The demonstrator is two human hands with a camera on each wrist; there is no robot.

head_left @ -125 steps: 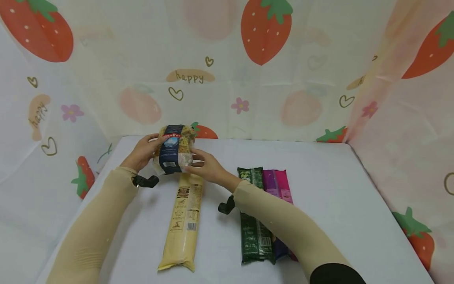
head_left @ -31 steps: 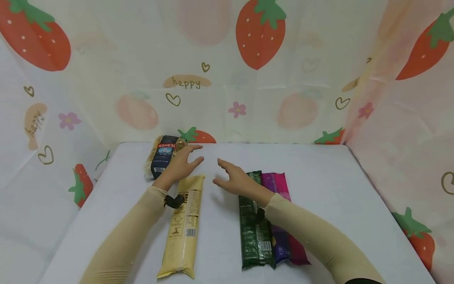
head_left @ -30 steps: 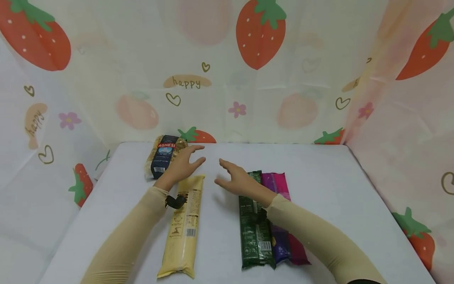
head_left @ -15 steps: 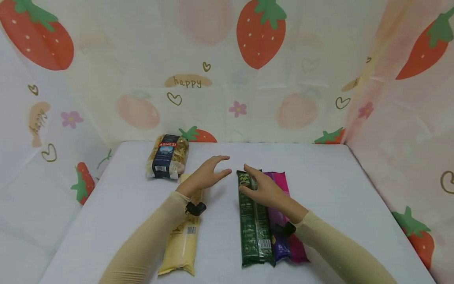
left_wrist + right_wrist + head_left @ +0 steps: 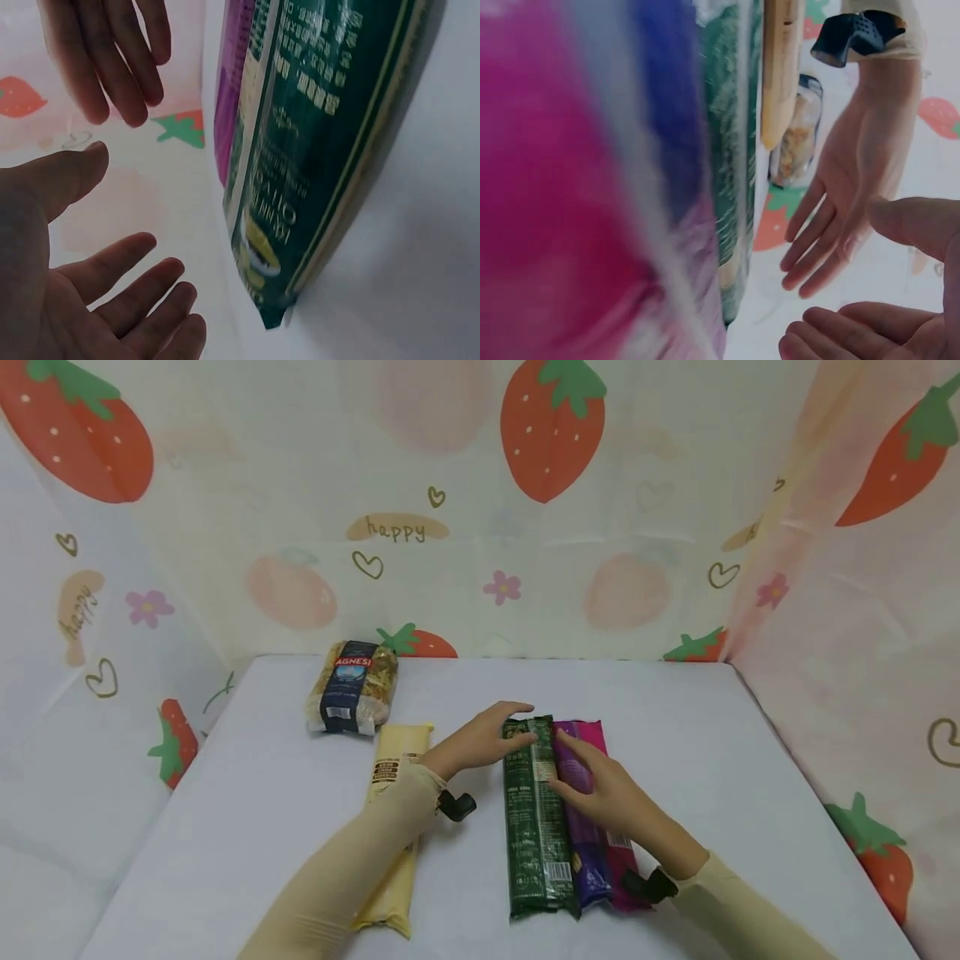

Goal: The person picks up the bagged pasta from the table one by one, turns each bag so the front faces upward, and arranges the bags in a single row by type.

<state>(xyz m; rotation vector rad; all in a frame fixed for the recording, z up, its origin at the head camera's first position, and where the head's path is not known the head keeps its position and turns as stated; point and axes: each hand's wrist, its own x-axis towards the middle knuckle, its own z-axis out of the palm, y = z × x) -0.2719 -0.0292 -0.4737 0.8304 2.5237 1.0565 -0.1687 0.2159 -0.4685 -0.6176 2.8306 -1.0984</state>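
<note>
Viewing by head camera, I find the left hand (image 5: pixel 480 742) over the far end of the green packet (image 5: pixel 536 843), the right hand (image 5: pixel 611 789) over the purple-and-magenta packet (image 5: pixel 588 853) just to its right; the yellow packet (image 5: pixel 393 889) and, farther, the pasta bag (image 5: pixel 352 689) lie left. By left wrist, I record the left thumb parted wide from its fingers, grasping nothing. By right wrist, I note the right hand likewise unladen, thumb apart; packet contact I cannot confirm.

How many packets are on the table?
4: Agnesi packet, far left; yellow packet, nearer, partly hidden by left sleeve; green packet, further right; purple-and-pink packet at its right, partly hidden.
</note>
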